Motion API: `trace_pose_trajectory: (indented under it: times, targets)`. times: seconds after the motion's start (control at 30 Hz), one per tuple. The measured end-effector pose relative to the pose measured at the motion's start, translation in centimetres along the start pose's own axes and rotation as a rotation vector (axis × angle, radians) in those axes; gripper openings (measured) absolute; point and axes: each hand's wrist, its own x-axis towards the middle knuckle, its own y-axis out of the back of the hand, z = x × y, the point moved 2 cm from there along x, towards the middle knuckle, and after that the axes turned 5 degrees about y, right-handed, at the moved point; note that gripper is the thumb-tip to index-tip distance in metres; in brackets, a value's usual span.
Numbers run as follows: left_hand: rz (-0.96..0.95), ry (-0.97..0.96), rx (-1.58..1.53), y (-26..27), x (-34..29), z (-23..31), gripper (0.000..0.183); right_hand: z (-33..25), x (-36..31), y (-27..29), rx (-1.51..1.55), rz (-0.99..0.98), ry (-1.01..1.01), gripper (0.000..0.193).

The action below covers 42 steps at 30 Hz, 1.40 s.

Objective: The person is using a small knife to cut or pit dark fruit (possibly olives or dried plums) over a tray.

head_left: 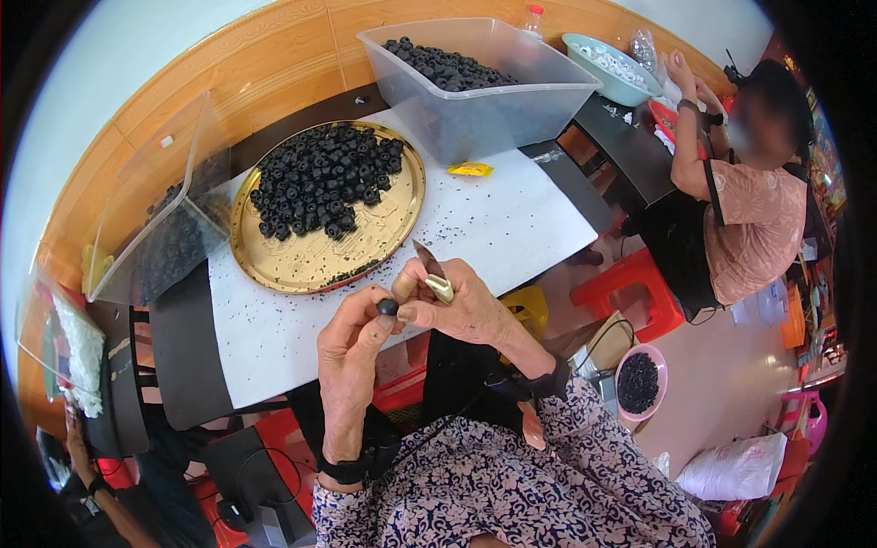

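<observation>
The person's L hand (pixel 347 336) pinches the black part (pixel 387 307) near the gold tray (pixel 388 219); R hand (pixel 468 306) grips a knife (pixel 430 262) w/ blade pointing away, prob. for L hand's safety.

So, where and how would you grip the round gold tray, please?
I'd grip the tray by its rim at left and right, from the near side: it lies flat, with the black barrel-shaped pieces heaped mostly toward its far side.
</observation>
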Motion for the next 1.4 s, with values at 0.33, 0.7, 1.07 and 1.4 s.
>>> trace_pose_trajectory:
  times: [0.33, 0.7, 1.07, 1.4]
  targets:
    - [0.009, 0.014, 0.062, -0.3, -0.1, 0.4, 0.021, -0.8, 0.4, 0.3, -0.168, 0.005, 0.043, 0.019]
    - [0.182, -0.139, 0.34, -1.2, 0.0, -0.1, 0.025, 0.4, 0.3, 0.1, -0.227, 0.061, 0.093, 0.022]
    - [0.052, 0.077, 0.188, -0.3, 0.6, 0.7, 0.02, -0.4, 0.4, -0.6, -0.307, 0.091, 0.038, 0.025]
    - [0.115, -0.052, 0.184, 3.2, 1.4, 5.2, 0.021, -0.6, 0.0, -0.2, -0.249, 0.137, 0.028, 0.023]
